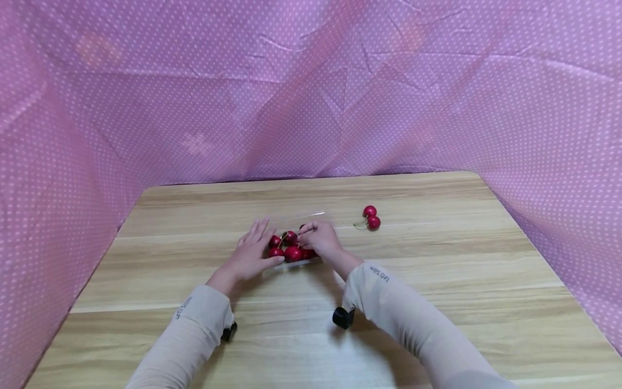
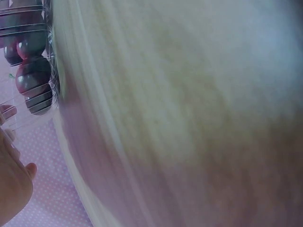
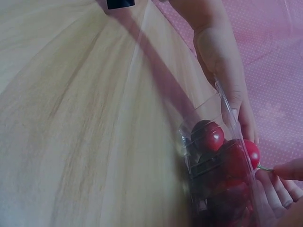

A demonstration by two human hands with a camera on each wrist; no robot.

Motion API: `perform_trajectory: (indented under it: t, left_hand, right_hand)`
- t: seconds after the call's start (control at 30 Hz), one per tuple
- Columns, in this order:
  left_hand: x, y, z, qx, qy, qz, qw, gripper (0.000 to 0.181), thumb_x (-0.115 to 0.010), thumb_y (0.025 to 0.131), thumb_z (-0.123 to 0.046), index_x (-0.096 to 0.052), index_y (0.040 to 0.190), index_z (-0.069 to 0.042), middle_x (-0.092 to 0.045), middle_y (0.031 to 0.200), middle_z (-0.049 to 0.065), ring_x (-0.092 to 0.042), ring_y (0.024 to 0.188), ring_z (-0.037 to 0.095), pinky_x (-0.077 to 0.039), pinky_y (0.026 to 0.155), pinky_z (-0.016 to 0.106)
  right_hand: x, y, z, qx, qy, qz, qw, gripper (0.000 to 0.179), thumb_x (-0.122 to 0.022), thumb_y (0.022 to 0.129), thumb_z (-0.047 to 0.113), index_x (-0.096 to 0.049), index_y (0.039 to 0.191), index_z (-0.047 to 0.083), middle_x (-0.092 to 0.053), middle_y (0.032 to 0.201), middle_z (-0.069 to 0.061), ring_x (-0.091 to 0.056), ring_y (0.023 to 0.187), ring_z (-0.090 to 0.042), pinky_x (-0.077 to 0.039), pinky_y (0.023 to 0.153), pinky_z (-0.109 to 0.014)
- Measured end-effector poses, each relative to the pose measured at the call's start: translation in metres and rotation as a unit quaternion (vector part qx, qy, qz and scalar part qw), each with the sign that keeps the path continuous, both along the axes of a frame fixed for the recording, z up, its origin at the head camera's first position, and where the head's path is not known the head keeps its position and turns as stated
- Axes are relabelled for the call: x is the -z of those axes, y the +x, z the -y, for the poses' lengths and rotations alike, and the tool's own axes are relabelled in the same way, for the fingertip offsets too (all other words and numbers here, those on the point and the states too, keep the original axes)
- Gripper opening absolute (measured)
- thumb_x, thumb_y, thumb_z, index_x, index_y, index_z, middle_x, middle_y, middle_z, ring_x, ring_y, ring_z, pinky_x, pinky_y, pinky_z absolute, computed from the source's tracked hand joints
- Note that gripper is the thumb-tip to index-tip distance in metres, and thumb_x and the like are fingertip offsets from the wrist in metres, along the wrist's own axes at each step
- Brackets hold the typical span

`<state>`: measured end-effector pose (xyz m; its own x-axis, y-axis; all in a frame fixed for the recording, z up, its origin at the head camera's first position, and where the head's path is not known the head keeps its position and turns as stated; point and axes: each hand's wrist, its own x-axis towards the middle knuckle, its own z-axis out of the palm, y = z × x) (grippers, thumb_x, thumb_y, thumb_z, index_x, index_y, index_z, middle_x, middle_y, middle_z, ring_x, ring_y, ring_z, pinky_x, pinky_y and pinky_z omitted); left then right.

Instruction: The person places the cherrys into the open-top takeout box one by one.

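A clear plastic box (image 2: 53, 71) holding several red cherries (image 1: 293, 254) stands between the hands. The left hand (image 1: 250, 256) rests along the box's left side, its fingers extended and the thumb reaching toward the near edge. Over the right part of the box, the right hand (image 1: 320, 237) pinches a green stem (image 3: 265, 168) between thumb and fingers. That stem leads to a cherry (image 3: 253, 153) at the top of the pile. Part of the box's right end is hidden under the right hand. Only part of the left hand (image 2: 14, 189) shows in its own wrist view.
Two cherries (image 1: 373, 222) with stems lie on the wooden table (image 1: 437, 259), to the right of and beyond the box. Pink dotted cloth (image 1: 311, 108) hangs behind the table and at its sides. A black wrist device (image 1: 343, 317) sits below the right cuff.
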<state>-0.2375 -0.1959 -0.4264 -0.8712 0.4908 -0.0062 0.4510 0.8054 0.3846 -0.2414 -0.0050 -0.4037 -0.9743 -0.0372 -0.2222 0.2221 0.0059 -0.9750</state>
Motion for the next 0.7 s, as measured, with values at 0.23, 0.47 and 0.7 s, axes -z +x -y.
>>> perform_trajectory:
  t: [0.23,0.47,0.7]
  left_hand:
    - [0.002,0.000,0.000,0.000,-0.005,-0.008,1.0000,0.081,-0.043,0.080,-0.058,-0.016,0.139,-0.009,0.008,0.144,0.004,0.006,0.129,0.029,-0.008,0.099,0.051]
    - [0.001,0.003,-0.001,-0.003,-0.001,-0.007,1.0000,0.082,-0.045,0.079,-0.058,-0.017,0.138,-0.009,0.007,0.144,0.004,0.005,0.129,0.030,-0.007,0.099,0.051]
    - [0.000,0.004,-0.003,-0.006,0.002,-0.003,1.0000,0.082,-0.046,0.078,-0.057,-0.018,0.138,-0.008,0.008,0.143,0.004,0.008,0.128,0.027,-0.006,0.100,0.051]
  right_hand:
    - [-0.005,0.003,-0.006,-0.003,-0.035,0.000,0.9994,0.015,-0.056,0.073,-0.013,-0.054,0.088,-0.015,-0.062,0.079,-0.024,-0.059,0.057,-0.015,-0.051,0.058,-0.028]
    - [-0.008,0.006,-0.018,-0.004,-0.027,0.003,0.9996,0.017,-0.058,0.074,-0.009,-0.056,0.090,-0.014,-0.063,0.076,-0.016,-0.059,0.060,-0.017,-0.051,0.061,-0.030]
    - [-0.012,0.009,-0.029,0.003,-0.054,0.005,0.9985,0.016,-0.057,0.076,-0.007,-0.056,0.092,-0.013,-0.063,0.072,-0.012,-0.060,0.060,-0.017,-0.051,0.066,-0.035]
